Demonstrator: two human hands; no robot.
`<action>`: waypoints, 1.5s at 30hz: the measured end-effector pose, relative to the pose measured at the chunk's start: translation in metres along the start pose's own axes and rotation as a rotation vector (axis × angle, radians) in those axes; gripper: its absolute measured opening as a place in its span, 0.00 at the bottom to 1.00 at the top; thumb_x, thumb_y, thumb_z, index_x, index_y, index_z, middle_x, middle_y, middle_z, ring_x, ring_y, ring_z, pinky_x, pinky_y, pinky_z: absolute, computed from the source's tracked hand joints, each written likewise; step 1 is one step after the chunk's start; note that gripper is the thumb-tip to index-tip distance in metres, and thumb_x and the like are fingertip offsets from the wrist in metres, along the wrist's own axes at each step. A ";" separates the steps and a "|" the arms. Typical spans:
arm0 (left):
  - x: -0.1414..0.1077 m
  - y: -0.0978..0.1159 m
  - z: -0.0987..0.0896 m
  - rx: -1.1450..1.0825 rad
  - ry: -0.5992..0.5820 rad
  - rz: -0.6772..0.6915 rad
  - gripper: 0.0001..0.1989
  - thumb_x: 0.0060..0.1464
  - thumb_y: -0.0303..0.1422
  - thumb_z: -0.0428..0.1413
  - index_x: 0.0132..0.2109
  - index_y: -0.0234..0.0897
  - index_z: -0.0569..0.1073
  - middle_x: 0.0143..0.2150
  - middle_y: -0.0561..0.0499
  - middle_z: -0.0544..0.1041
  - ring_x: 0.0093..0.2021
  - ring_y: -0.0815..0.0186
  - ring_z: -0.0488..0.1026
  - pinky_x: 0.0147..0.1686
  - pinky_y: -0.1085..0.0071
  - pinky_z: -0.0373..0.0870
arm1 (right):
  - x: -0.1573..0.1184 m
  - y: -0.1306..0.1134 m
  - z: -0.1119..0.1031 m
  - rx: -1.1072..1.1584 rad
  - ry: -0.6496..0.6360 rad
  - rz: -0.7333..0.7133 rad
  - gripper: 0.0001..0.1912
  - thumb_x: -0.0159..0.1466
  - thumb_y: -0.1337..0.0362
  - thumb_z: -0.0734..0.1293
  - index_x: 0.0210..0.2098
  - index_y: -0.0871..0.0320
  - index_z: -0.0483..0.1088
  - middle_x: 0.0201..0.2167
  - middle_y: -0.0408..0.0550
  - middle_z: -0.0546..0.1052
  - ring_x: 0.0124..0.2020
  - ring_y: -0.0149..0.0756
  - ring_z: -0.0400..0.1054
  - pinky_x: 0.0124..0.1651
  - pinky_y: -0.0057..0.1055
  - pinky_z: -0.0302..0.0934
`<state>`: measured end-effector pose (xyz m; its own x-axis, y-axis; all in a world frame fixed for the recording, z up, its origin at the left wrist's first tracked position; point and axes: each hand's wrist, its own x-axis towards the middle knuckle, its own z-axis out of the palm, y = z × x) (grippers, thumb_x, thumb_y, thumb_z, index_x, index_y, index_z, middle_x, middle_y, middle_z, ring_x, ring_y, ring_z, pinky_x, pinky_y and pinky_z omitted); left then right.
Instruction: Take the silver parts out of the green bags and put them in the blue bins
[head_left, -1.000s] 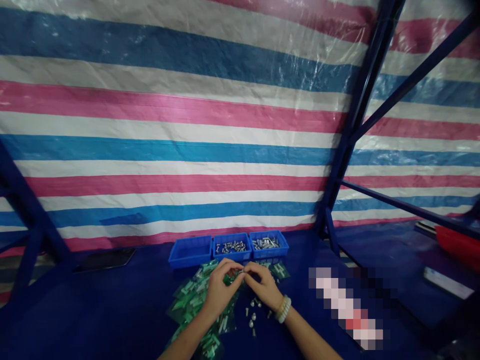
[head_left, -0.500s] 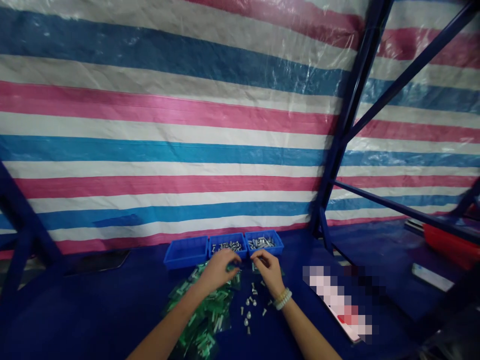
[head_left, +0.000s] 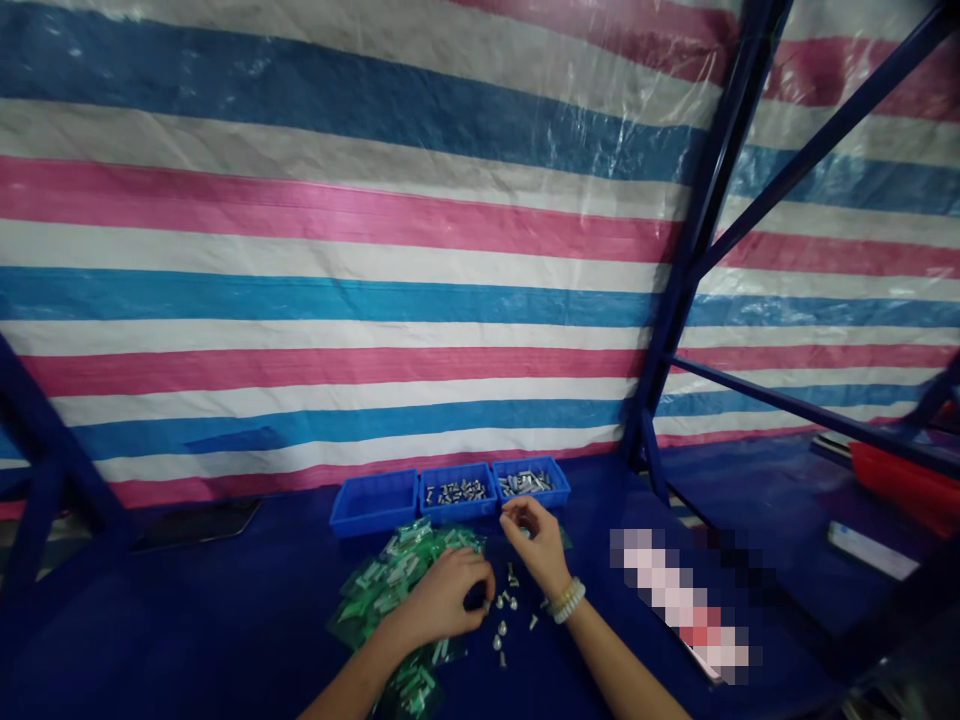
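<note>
My left hand (head_left: 454,595) is low over the table, beside the heap of small green plastic bags (head_left: 405,555). Its thumb and forefinger close on a small metal screw at the left edge of the loose screws (head_left: 501,630). My right hand (head_left: 538,545), with beaded bracelets at the wrist, hovers just in front of the right-hand blue bin (head_left: 559,485). Its fingers are curled and pinched together; what they hold, if anything, is hidden. A bit of green plastic shows behind that hand.
The middle blue bin (head_left: 459,515) contains short metal screws, the right one longer metal pieces. A third blue bin (head_left: 373,518) stands at left. A dark flat device (head_left: 199,522) lies far left, a pixelated pink-white object (head_left: 686,610) at right. A blue metal post (head_left: 679,290) rises behind.
My left hand has moved down and toward me, from in front of the middle bin to the loose screws, and its fingers have closed. My right hand has barely moved.
</note>
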<state>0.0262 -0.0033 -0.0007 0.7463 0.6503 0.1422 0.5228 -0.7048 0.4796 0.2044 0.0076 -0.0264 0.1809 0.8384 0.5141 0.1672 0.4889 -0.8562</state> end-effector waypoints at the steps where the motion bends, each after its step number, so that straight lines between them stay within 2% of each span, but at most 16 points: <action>1: 0.001 -0.001 -0.001 -0.064 0.059 -0.023 0.06 0.45 0.24 0.57 0.32 0.38 0.72 0.31 0.54 0.74 0.36 0.64 0.70 0.39 0.70 0.62 | -0.001 -0.002 0.000 -0.020 0.012 -0.033 0.06 0.59 0.64 0.66 0.36 0.59 0.70 0.26 0.43 0.72 0.27 0.33 0.66 0.33 0.29 0.63; 4: 0.003 -0.007 -0.006 -0.339 0.271 -0.099 0.06 0.48 0.26 0.56 0.36 0.37 0.72 0.31 0.53 0.73 0.31 0.66 0.69 0.33 0.72 0.65 | -0.006 -0.012 0.002 -0.071 -0.011 -0.136 0.08 0.60 0.67 0.65 0.40 0.57 0.69 0.28 0.45 0.74 0.29 0.34 0.68 0.36 0.30 0.64; 7: 0.005 -0.015 -0.009 -0.627 0.415 -0.158 0.08 0.50 0.33 0.58 0.39 0.36 0.72 0.30 0.53 0.74 0.32 0.66 0.71 0.34 0.71 0.67 | -0.010 -0.020 0.004 -0.073 -0.123 -0.183 0.11 0.60 0.68 0.64 0.43 0.56 0.71 0.32 0.47 0.76 0.32 0.36 0.70 0.39 0.32 0.65; 10: 0.005 -0.020 -0.007 -0.809 0.451 -0.200 0.10 0.48 0.37 0.60 0.36 0.35 0.72 0.29 0.52 0.76 0.32 0.65 0.73 0.35 0.70 0.69 | -0.012 -0.025 0.007 -0.068 -0.206 -0.214 0.11 0.60 0.68 0.65 0.42 0.56 0.73 0.33 0.48 0.77 0.33 0.37 0.71 0.39 0.32 0.65; 15: 0.004 -0.021 -0.002 -0.890 0.452 -0.217 0.12 0.44 0.37 0.64 0.34 0.34 0.73 0.29 0.51 0.78 0.31 0.65 0.75 0.35 0.69 0.70 | -0.011 -0.028 0.007 -0.056 -0.230 -0.247 0.06 0.61 0.68 0.66 0.36 0.55 0.75 0.32 0.48 0.78 0.34 0.37 0.71 0.39 0.33 0.65; 22: 0.004 -0.016 0.002 -0.877 0.477 -0.208 0.14 0.42 0.38 0.65 0.33 0.34 0.73 0.27 0.52 0.76 0.29 0.66 0.73 0.33 0.69 0.70 | -0.010 -0.031 0.005 -0.069 -0.230 -0.262 0.05 0.61 0.67 0.67 0.33 0.55 0.76 0.29 0.47 0.78 0.32 0.37 0.70 0.37 0.34 0.64; 26: 0.004 -0.012 0.007 -0.829 0.531 -0.197 0.13 0.44 0.37 0.64 0.35 0.35 0.72 0.27 0.53 0.73 0.29 0.66 0.71 0.32 0.70 0.70 | -0.011 -0.032 0.005 -0.098 -0.205 -0.247 0.05 0.62 0.65 0.66 0.32 0.56 0.75 0.27 0.47 0.77 0.31 0.37 0.69 0.36 0.33 0.63; 31: 0.004 -0.015 0.012 -0.631 0.648 -0.138 0.10 0.49 0.37 0.61 0.36 0.36 0.74 0.30 0.51 0.73 0.32 0.64 0.71 0.34 0.68 0.71 | -0.012 -0.026 0.008 -0.117 -0.244 -0.189 0.09 0.64 0.64 0.64 0.29 0.57 0.75 0.27 0.47 0.75 0.30 0.35 0.68 0.35 0.31 0.62; 35: 0.001 -0.012 0.010 -0.441 0.700 -0.063 0.06 0.52 0.34 0.59 0.36 0.37 0.76 0.33 0.49 0.74 0.34 0.63 0.71 0.35 0.68 0.71 | -0.013 -0.016 0.010 -0.009 -0.341 -0.043 0.11 0.64 0.60 0.63 0.30 0.58 0.75 0.27 0.45 0.75 0.28 0.33 0.67 0.33 0.29 0.61; 39: 0.010 -0.010 -0.005 -0.320 0.721 -0.015 0.05 0.54 0.31 0.57 0.37 0.38 0.77 0.34 0.48 0.75 0.36 0.63 0.72 0.37 0.67 0.71 | -0.010 -0.006 0.008 0.206 -0.428 0.128 0.11 0.60 0.59 0.67 0.40 0.55 0.76 0.31 0.45 0.77 0.30 0.34 0.69 0.34 0.29 0.63; 42: 0.029 -0.021 -0.027 -0.213 0.759 0.003 0.06 0.54 0.30 0.56 0.38 0.38 0.77 0.36 0.48 0.76 0.37 0.62 0.73 0.40 0.66 0.71 | -0.005 -0.002 0.004 0.224 -0.347 0.150 0.14 0.59 0.59 0.68 0.43 0.55 0.75 0.36 0.48 0.78 0.35 0.38 0.70 0.37 0.32 0.64; 45: 0.044 -0.037 -0.044 -0.077 0.716 -0.023 0.11 0.52 0.27 0.55 0.43 0.40 0.76 0.40 0.48 0.77 0.42 0.59 0.72 0.45 0.61 0.69 | 0.002 0.002 -0.002 0.214 -0.197 0.171 0.15 0.58 0.58 0.68 0.42 0.57 0.75 0.34 0.49 0.78 0.33 0.38 0.70 0.36 0.32 0.65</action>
<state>0.0215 0.0643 0.0263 0.2683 0.7093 0.6519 0.4848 -0.6841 0.5449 0.2068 0.0098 -0.0265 -0.0056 0.9329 0.3601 -0.0605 0.3592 -0.9313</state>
